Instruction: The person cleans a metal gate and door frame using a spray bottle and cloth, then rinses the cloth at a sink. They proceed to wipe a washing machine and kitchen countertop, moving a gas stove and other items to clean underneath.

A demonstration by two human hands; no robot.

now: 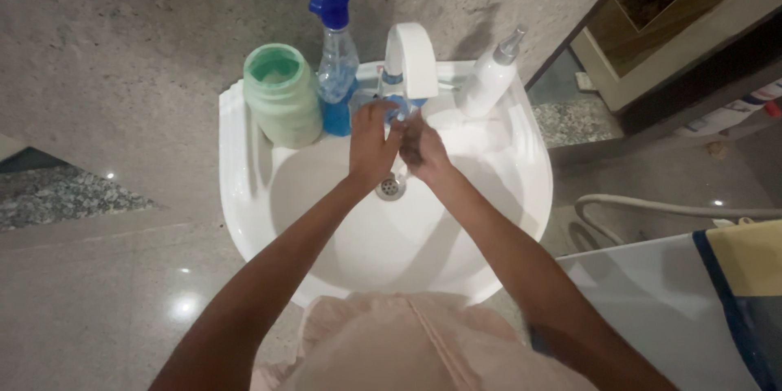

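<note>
i'm looking straight down at a white wash basin (pixel 244 195) with both hands meeting under the white tap (pixel 411 57) at the basin's back edge. my left hand (pixel 371 142) is curled around a small blue thing (pixel 397 107) just below the spout, fingers closed on its left side; my right hand (pixel 422 147) is pressed up against it from the other side, fingers bent, so the two hands touch each other over the drain (pixel 391 186). what the blue thing is i cannot tell, since most of it is hidden by the fingers, and i cannot see whether water is running. on the back ledge, left of the tap, stands a green jar (pixel 283 98), with a clear spray bottle (pixel 336 73) with a blue trigger head just beside it; on the right of the tap a white pump bottle (pixel 491 77) leans against the wall. to do this well, i judge i should keep the blue thing centred over the bowl so anything that drips goes to the drain, keep my grip firm since wet fingers slip, and keep my elbows in so i don't knock the bottles, which stand close to my knuckles. a grey hose (pixel 652 205) and a white surface (pixel 652 293) lie off to the right, well apart.
</note>
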